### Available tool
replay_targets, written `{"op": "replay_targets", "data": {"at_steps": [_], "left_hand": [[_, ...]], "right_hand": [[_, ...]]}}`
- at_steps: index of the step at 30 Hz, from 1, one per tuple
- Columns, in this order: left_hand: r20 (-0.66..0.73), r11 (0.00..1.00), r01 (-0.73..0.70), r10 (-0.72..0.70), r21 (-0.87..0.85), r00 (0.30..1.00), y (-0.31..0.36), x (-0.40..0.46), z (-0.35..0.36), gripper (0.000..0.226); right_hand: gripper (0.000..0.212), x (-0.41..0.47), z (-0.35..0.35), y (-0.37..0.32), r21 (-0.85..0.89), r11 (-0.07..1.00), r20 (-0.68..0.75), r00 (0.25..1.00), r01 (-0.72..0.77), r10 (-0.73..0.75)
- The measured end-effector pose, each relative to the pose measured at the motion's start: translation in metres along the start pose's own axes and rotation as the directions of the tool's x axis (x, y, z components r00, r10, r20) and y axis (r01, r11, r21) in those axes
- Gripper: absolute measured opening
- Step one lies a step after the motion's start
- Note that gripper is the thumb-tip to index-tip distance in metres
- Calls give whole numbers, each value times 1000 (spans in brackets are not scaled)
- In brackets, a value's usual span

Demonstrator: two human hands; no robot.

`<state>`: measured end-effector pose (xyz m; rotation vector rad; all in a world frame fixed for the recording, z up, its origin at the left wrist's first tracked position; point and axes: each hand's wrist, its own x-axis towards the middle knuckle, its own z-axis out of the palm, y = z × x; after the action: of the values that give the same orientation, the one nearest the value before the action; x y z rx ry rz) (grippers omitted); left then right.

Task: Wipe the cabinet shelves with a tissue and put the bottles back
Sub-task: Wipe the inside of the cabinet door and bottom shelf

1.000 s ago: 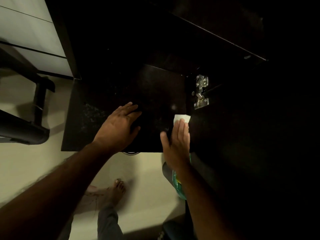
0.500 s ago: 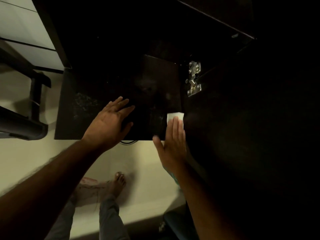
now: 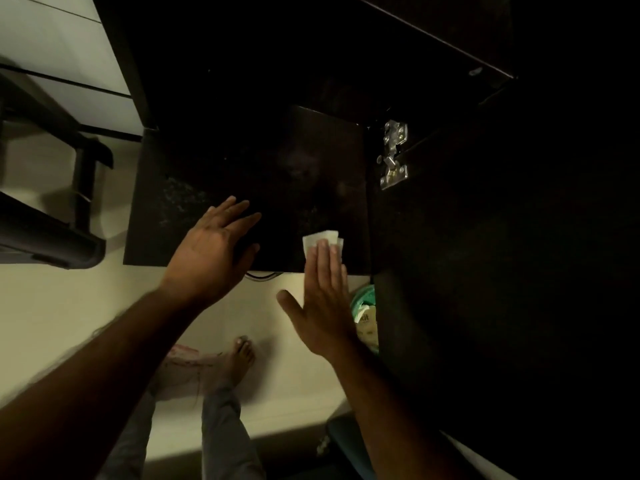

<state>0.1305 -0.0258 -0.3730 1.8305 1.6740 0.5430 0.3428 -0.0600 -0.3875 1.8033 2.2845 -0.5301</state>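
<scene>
The dark cabinet shelf (image 3: 194, 202) fills the upper middle of the head view, dusty on its left part. My right hand (image 3: 323, 306) lies flat with straight fingers, the fingertips pressing a folded white tissue (image 3: 320, 237) onto the shelf near its front right corner. My left hand (image 3: 211, 251) rests flat on the shelf's front edge, fingers spread. No bottles show on the shelf.
The open cabinet door (image 3: 485, 271) stands dark on the right, held by a metal hinge (image 3: 393, 154). A green bag with a carton (image 3: 365, 317) sits below the right hand. A dark chair (image 3: 48, 233) stands left. My foot (image 3: 239, 358) is on the pale floor.
My right hand has slid the tissue back toward the shelf's front edge, so the palm now hangs off it. The left hand stays on the shelf front.
</scene>
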Motion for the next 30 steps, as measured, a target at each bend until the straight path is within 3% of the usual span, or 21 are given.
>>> {"op": "replay_targets", "data": {"at_steps": [2, 5, 9, 12, 17, 19, 21, 24, 30], "left_hand": [[-5, 1000, 6, -6, -4, 1000, -4, -4, -3, 52], [-14, 1000, 13, -13, -4, 1000, -12, -6, -7, 52], [-22, 1000, 23, -23, -5, 999, -15, -10, -6, 52], [-28, 1000, 22, -22, -1, 999, -13, -13, -2, 52], [-1, 1000, 19, -19, 16, 1000, -8, -16, -1, 53], [13, 1000, 1, -1, 17, 1000, -9, -14, -2, 54], [17, 1000, -18, 18, 23, 1000, -10, -12, -1, 54], [5, 999, -23, 23, 32, 1000, -9, -10, 2, 54], [-4, 999, 2, -2, 52, 1000, -17, -17, -3, 51]], "right_hand": [[99, -6, 1, 21, -38, 999, 9, 1000, -23, 23], [97, 10, 1, 35, -75, 974, -99, 974, -212, 204], [105, 32, 2, 9, 48, 952, -178, 935, -302, 305], [107, 30, -2, -17, 107, 978, -65, 980, -180, 188], [99, -3, -3, -18, -4, 996, 62, 994, 86, -85], [96, 3, -6, 6, -41, 998, 52, 998, 46, -43], [98, 23, -12, 15, -35, 995, -21, 996, -89, 88], [98, 64, -20, -12, 32, 974, -7, 975, -223, 223], [84, 20, -3, -47, 62, 992, -10, 994, 112, -111]]}}
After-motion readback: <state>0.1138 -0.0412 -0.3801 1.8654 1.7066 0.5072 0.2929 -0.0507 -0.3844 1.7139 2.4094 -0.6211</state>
